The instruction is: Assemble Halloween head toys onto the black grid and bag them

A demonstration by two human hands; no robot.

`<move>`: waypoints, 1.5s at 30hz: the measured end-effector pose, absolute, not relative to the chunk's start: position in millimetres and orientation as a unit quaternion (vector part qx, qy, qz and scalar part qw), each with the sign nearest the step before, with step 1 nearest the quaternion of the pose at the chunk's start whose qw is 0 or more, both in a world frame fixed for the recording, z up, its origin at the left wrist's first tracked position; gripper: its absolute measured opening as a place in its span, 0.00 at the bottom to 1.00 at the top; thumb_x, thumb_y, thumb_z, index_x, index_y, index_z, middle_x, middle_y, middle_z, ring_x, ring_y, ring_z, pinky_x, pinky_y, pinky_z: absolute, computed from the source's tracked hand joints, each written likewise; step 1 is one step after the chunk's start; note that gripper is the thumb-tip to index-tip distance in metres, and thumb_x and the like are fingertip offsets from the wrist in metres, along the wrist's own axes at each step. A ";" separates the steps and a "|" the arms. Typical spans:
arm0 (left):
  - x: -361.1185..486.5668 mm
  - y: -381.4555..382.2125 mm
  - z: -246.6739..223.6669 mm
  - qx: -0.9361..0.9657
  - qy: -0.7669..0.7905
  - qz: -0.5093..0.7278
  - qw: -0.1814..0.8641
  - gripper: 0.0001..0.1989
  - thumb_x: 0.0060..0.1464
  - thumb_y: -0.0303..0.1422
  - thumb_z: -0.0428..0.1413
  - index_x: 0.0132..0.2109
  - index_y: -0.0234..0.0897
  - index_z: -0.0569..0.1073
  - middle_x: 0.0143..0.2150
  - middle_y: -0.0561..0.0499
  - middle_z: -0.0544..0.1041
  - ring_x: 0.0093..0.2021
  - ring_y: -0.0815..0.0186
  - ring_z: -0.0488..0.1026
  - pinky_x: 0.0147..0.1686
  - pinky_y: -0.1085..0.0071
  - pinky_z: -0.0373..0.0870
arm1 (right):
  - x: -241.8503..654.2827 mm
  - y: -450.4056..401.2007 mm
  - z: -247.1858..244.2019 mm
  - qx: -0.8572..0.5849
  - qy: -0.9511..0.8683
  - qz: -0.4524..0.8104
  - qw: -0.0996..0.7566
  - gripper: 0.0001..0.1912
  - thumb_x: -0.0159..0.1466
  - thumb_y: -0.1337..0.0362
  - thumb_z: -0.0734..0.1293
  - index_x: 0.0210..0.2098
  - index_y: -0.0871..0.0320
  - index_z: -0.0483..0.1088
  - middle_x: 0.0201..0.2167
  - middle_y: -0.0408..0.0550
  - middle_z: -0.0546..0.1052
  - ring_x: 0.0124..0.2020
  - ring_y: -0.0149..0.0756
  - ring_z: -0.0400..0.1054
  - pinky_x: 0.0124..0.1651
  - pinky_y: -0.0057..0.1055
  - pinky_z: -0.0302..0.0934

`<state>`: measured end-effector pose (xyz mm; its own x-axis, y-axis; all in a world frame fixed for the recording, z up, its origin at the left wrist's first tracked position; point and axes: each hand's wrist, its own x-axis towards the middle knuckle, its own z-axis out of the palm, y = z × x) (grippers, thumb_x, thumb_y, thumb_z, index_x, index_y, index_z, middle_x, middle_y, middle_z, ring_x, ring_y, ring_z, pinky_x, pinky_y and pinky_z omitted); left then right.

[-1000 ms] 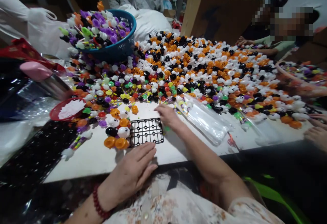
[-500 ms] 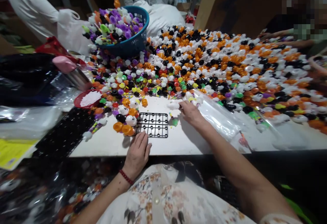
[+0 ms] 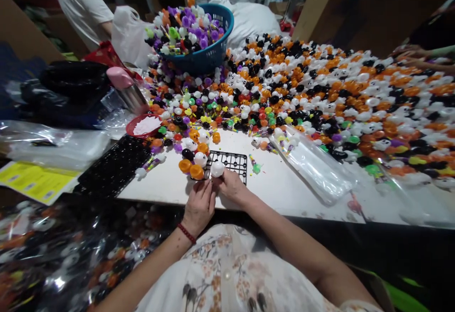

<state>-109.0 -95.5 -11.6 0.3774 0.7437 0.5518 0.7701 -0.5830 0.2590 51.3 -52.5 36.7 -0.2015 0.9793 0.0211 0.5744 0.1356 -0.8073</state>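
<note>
A black plastic grid (image 3: pixel 240 161) lies on the white table in front of me. Its left part carries several round-headed toys, among them orange ones (image 3: pixel 196 171), a black one (image 3: pixel 188 154) and a white one with a face (image 3: pixel 200 160). My right hand (image 3: pixel 232 188) is closed on a white round-headed toy (image 3: pixel 217 169) above the grid, right of the filled part; the toy's lower end is hidden by the fingers. My left hand (image 3: pixel 200 204) is closed at the grid's near edge, its fingertips close to those of my right hand.
A large heap of toys (image 3: pixel 320 84) covers the table's back. A blue basket (image 3: pixel 213 58) full of toys stands there. Clear plastic bags (image 3: pixel 316 169) lie right, a loose green toy (image 3: pixel 256 168) beside the grid. Left are a red dish (image 3: pixel 133 129), tumbler (image 3: pixel 130 89) and black grids (image 3: pixel 113 165). Other people are nearby.
My right hand has come left from the table beside the plastic bags to the grid, bringing the white toy. The left hand stays at the grid's near edge. My view has shifted left.
</note>
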 end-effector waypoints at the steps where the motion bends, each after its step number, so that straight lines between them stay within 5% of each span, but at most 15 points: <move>1: -109.1 -95.7 -10.9 -0.830 -0.456 -0.321 0.018 0.23 0.62 0.28 0.49 0.63 0.32 0.66 0.55 0.36 0.76 0.58 0.51 0.71 0.58 0.48 0.69 | 51.5 -52.4 39.6 -0.563 -0.707 0.329 0.274 0.05 0.65 0.66 0.63 0.40 0.58 0.68 0.33 0.48 0.77 0.33 0.37 0.70 0.35 0.28 0.58; 9: -111.6 -92.8 -8.8 -0.837 -0.429 -0.336 0.057 0.25 0.61 0.26 0.51 0.64 0.37 0.63 0.53 0.40 0.76 0.57 0.51 0.71 0.55 0.50 0.71 | 42.6 -57.4 40.3 -0.565 -0.786 0.186 0.166 0.09 0.67 0.64 0.62 0.46 0.57 0.68 0.40 0.53 0.76 0.41 0.42 0.69 0.41 0.32 0.60; 15: -115.1 -87.8 -18.3 -0.856 -0.391 -0.321 0.106 0.26 0.60 0.24 0.52 0.64 0.37 0.63 0.52 0.41 0.78 0.56 0.51 0.73 0.56 0.50 0.70 | 65.7 -46.9 34.7 -0.528 -0.782 0.232 0.236 0.08 0.67 0.62 0.65 0.45 0.55 0.71 0.39 0.49 0.76 0.41 0.39 0.69 0.44 0.32 0.62; 18: -117.1 -86.8 -22.1 -0.861 -0.380 -0.322 0.104 0.27 0.60 0.23 0.50 0.65 0.38 0.63 0.53 0.41 0.78 0.56 0.52 0.73 0.57 0.50 0.68 | 113.4 -29.1 40.5 -0.590 -0.737 0.157 0.290 0.11 0.68 0.64 0.64 0.49 0.57 0.71 0.45 0.53 0.75 0.47 0.41 0.67 0.52 0.36 0.61; 24: -114.4 -85.1 -18.4 -0.854 -0.389 -0.332 0.096 0.26 0.60 0.24 0.50 0.65 0.36 0.63 0.51 0.38 0.78 0.54 0.52 0.75 0.56 0.50 0.68 | 202.9 2.1 46.9 -0.769 -0.624 -0.052 0.128 0.11 0.67 0.70 0.60 0.43 0.63 0.74 0.46 0.64 0.71 0.49 0.52 0.60 0.50 0.45 0.58; 29: -113.3 -93.5 -2.0 -0.853 -0.406 -0.323 0.058 0.21 0.60 0.25 0.52 0.61 0.31 0.66 0.52 0.36 0.77 0.55 0.52 0.72 0.55 0.51 0.70 | 198.4 -7.7 52.7 -0.743 -0.657 -0.012 0.132 0.11 0.69 0.67 0.60 0.43 0.64 0.73 0.42 0.61 0.73 0.46 0.48 0.62 0.49 0.42 0.56; 36: -138.4 -120.5 71.3 -0.836 -0.387 -0.389 0.019 0.27 0.52 0.19 0.58 0.59 0.39 0.69 0.51 0.42 0.75 0.52 0.56 0.72 0.53 0.55 0.71 | 138.2 -32.9 98.1 -0.564 -0.758 0.118 0.307 0.08 0.70 0.62 0.64 0.40 0.58 0.74 0.36 0.48 0.74 0.38 0.35 0.67 0.43 0.29 0.57; 45: -138.1 -61.0 140.0 -0.886 -0.350 -0.305 -0.011 0.28 0.59 0.27 0.54 0.65 0.40 0.61 0.60 0.41 0.70 0.60 0.54 0.65 0.61 0.51 0.62 | 79.4 -7.3 119.7 -0.517 -0.772 0.272 0.250 0.04 0.64 0.65 0.70 0.35 0.60 0.74 0.28 0.43 0.75 0.29 0.29 0.64 0.32 0.25 0.49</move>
